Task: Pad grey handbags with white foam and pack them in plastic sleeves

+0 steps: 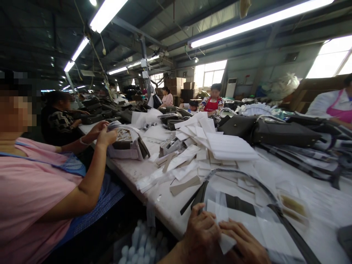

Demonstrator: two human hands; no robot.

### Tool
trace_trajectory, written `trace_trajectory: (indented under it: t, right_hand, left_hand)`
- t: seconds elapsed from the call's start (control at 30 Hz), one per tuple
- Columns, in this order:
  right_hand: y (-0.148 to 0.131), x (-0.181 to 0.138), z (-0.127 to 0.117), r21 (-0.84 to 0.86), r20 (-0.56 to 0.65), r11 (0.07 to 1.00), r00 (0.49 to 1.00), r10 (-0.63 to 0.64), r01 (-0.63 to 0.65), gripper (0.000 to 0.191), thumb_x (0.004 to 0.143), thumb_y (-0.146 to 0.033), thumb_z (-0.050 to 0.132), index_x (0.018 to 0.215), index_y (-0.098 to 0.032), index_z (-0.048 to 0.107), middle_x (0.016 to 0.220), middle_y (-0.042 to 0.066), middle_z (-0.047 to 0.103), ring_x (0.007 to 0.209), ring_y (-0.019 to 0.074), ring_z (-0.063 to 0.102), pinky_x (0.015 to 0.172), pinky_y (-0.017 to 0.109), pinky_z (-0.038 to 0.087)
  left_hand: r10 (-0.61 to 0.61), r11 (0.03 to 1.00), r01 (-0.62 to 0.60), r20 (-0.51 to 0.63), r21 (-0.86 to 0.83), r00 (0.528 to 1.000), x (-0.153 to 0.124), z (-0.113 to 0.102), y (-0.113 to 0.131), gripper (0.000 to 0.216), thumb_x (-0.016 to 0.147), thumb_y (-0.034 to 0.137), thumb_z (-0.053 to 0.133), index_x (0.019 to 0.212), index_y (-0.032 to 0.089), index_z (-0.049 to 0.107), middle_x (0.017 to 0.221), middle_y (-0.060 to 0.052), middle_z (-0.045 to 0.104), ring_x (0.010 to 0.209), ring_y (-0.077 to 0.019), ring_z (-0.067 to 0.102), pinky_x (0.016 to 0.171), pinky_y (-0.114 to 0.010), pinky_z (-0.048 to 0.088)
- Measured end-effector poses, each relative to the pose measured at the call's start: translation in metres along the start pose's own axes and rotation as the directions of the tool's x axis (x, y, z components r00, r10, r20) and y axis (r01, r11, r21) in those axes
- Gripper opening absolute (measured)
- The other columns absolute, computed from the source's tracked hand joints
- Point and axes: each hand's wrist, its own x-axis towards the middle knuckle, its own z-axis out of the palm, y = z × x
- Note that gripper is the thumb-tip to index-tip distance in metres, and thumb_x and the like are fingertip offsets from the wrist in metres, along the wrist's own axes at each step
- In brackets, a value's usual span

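Both my hands rest at the bottom of the view on a black bag lying flat on the white table. My left hand is closed, its fingers pinching a white strip of paper or wrapping against the bag. My right hand lies beside it with fingers pressed down on the same white wrapping. The bag's thin black strap curves over it.
A person in pink at the left handles a light bag. Piles of white paper strips cover the table's middle. Dark bags lie at the right. Other workers sit farther along. White bottles stand below the table edge.
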Motion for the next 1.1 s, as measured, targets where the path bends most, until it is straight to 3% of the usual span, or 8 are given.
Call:
trace_trajectory:
  t: [0.17,0.27,0.37,0.5,0.67,0.8,1.0,1.1]
  right_hand:
    - [-0.004,-0.001,0.002,-0.012,-0.012,1.000,1.000,0.018,-0.018,0.025,0.088,-0.018,0.056,0.109,-0.026,0.068,0.103,0.000,0.077,0.095,0.0169,0.073,0.091,0.022,0.056]
    - [-0.004,-0.008,0.006,-0.023,0.001,0.999,0.999,0.032,-0.032,0.034,0.084,-0.013,0.051,0.112,-0.025,0.066,0.107,0.001,0.076,0.102,0.0174,0.071,0.094,0.023,0.055]
    - [-0.003,-0.013,0.010,-0.018,-0.011,0.999,0.999,0.033,-0.033,0.043,0.076,-0.009,0.046,0.111,-0.024,0.065,0.108,0.000,0.075,0.103,0.0181,0.070,0.093,0.024,0.055]
    - [-0.008,-0.006,0.005,0.006,-0.042,0.999,0.998,0.036,-0.036,0.044,0.074,-0.006,0.044,0.109,-0.023,0.065,0.103,0.001,0.076,0.100,0.0174,0.071,0.093,0.024,0.055]
    - [-0.023,0.006,-0.009,0.073,-0.049,0.988,0.989,0.140,-0.136,0.041,0.082,-0.002,0.041,0.107,-0.023,0.065,0.104,0.003,0.076,0.101,0.0172,0.070,0.096,0.030,0.055]
    - [-0.024,0.000,-0.007,0.111,-0.047,0.985,0.989,0.140,-0.134,0.036,0.086,-0.003,0.041,0.105,-0.021,0.066,0.104,0.006,0.076,0.106,0.0186,0.069,0.100,0.036,0.054]
    - [-0.027,0.001,-0.009,0.100,-0.051,0.981,0.984,0.172,-0.166,0.026,0.090,-0.007,0.046,0.100,-0.020,0.066,0.103,0.006,0.075,0.103,0.0181,0.070,0.100,0.036,0.053]
    - [-0.029,0.010,-0.013,0.125,-0.010,0.960,0.967,0.254,-0.251,0.019,0.094,-0.014,0.049,0.097,-0.021,0.066,0.101,0.006,0.075,0.095,0.0175,0.071,0.091,0.030,0.056]
  left_hand:
    - [-0.100,0.988,0.112,0.108,-0.106,0.989,0.015,-0.013,-0.002,0.027,0.097,0.028,0.036,0.089,0.022,0.061,0.072,0.001,0.067,0.081,-0.0147,0.066,0.112,-0.042,0.030]
    - [-0.282,0.929,0.323,0.223,-0.179,0.933,0.027,-0.019,-0.004,0.029,0.099,0.035,0.039,0.102,0.021,0.064,0.077,0.000,0.069,0.075,-0.0153,0.065,0.103,-0.041,0.038]
    - [-0.337,0.895,0.412,0.345,-0.171,0.876,0.035,-0.021,-0.006,0.016,0.091,0.035,0.060,0.086,0.023,0.069,0.077,0.001,0.069,0.080,-0.0163,0.063,0.089,-0.035,0.042]
    - [-0.309,0.888,0.419,0.431,-0.188,0.848,0.038,-0.022,-0.009,0.012,0.074,0.021,0.080,0.083,0.024,0.072,0.078,0.003,0.068,0.083,-0.0156,0.062,0.089,-0.032,0.041]
    - [-0.298,0.861,0.447,0.470,-0.244,0.831,0.041,-0.032,-0.007,0.013,0.076,0.015,0.077,0.084,0.023,0.072,0.079,0.003,0.069,0.084,-0.0151,0.063,0.099,-0.034,0.039]
    - [-0.283,0.860,0.455,0.529,-0.229,0.800,0.044,-0.034,-0.009,0.010,0.079,0.017,0.075,0.085,0.024,0.072,0.086,0.001,0.066,0.090,-0.0167,0.061,0.103,-0.038,0.039]
    - [-0.248,0.921,0.360,0.485,-0.152,0.839,0.032,-0.031,-0.007,0.013,0.079,0.015,0.075,0.088,0.022,0.069,0.095,-0.002,0.064,0.099,-0.0192,0.060,0.109,-0.044,0.035]
    - [-0.241,0.940,0.320,0.431,-0.120,0.869,0.024,-0.029,-0.003,0.009,0.083,0.015,0.069,0.088,0.022,0.067,0.097,-0.003,0.064,0.101,-0.0202,0.060,0.108,-0.045,0.036]
